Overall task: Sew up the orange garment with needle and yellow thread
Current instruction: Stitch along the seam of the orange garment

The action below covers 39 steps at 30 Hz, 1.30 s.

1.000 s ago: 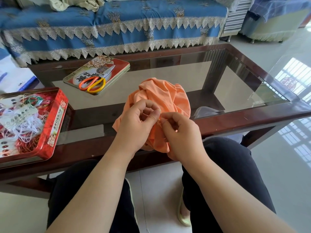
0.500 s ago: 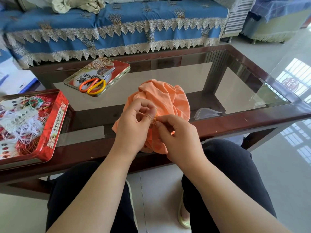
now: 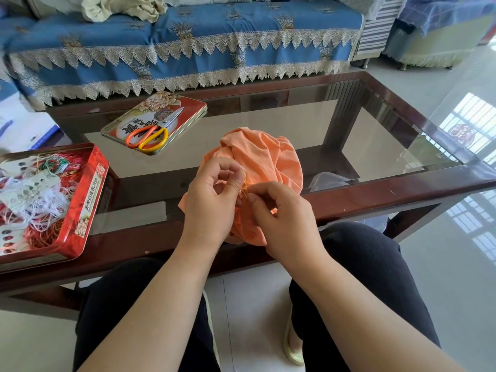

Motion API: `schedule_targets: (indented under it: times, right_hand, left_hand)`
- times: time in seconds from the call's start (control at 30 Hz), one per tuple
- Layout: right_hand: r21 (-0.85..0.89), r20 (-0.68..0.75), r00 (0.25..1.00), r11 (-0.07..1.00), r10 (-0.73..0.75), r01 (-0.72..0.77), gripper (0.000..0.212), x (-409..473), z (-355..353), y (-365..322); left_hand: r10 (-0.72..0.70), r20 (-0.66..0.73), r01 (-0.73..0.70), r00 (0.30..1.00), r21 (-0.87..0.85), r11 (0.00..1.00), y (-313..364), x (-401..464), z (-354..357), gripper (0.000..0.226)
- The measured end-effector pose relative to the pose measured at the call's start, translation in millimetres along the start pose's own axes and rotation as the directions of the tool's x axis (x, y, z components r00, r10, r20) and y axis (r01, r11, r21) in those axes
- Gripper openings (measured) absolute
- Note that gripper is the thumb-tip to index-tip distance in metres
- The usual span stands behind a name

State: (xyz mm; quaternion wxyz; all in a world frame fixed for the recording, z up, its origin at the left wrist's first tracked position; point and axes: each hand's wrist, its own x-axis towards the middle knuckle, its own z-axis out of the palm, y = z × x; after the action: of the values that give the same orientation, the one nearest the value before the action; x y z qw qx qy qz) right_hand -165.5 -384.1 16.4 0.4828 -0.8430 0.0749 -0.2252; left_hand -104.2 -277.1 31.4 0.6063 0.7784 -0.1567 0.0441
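Far left, an open red tin (image 3: pixel 90 194) sat on the near edge of the glass-topped coffee table (image 3: pixel 375 200), stuffed with a tangle of white, red and green threads (image 3: pixel 40 194). A bit further back on the glass was the tin's lid (image 3: pixel 185 108), lying flat with a pair of orange-and-yellow-handled scissors (image 3: pixel 150 135) on top of it, blades pointing away toward the blue lace-trimmed sofa cover (image 3: pixel 188 44). Moving toward the middle, the left hand (image 3: pixel 212 202) was curled up with the thumb and forefinger pinched on a fold of the orange garment (image 3: pixel 263 159), right at the spot being worked. The garment itself was bunched into a ball held up above the near table rail, most of it puffing out behind and above both hands, with a bit hanging down under them. A short bit of yellow thread (image 3: pixel 244 183) showed just between the two hands, running up along the left thumb. The right hand (image 3: pixel 281 216) was just beside the left, fingertips nearly touching it, curled and pinching at the thread end where the needle would be, though the needle was too small for me to actually make out. Below were dark-trousered knees and a pale slipper (image 3: pixel 292 345) on the tile floor.
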Motion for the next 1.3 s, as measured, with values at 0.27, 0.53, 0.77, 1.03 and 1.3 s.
schedule_targets:
  times: [0.27, 0.53, 0.77, 1.03, 1.3]
  right_hand:
    - [0.261, -0.026, 0.990, 0.957, 0.137, -0.125, 0.011, 10.0, -4.0, -2.1]
    - [0.519, -0.048, 0.973, 0.838, 0.224, -0.167, 0.004, 18.8, -15.7, -3.3]
    - [0.485, -0.073, 0.961, 0.851, 0.268, -0.201, 0.003, 21.3, -13.5, 0.7]
    - [0.477, 0.044, 0.924, 0.804, 0.380, -0.353, 0.010, 20.4, -13.9, -1.3]
    - [0.524, 0.138, 0.857, 0.697, 0.497, -0.489, 0.013, 21.5, -15.5, -2.0]
  left_hand:
    - [-0.357, 0.095, 0.366, 0.929, -0.102, 0.925, -8.2, 8.1, -14.0, 0.020]
    - [-0.344, 0.236, 0.373, 0.909, -0.091, 0.923, -5.1, 7.0, -16.1, 0.025]
    - [-0.263, 0.150, 0.263, 0.953, 0.024, 0.965, -6.1, 4.7, -13.4, 0.013]
    - [-0.105, 0.132, 0.069, 0.986, 0.250, 0.966, -4.5, 4.3, -10.3, 0.016]
    - [-0.055, 0.110, 0.023, 0.992, 0.271, 0.962, -5.8, 2.9, -10.3, 0.016]
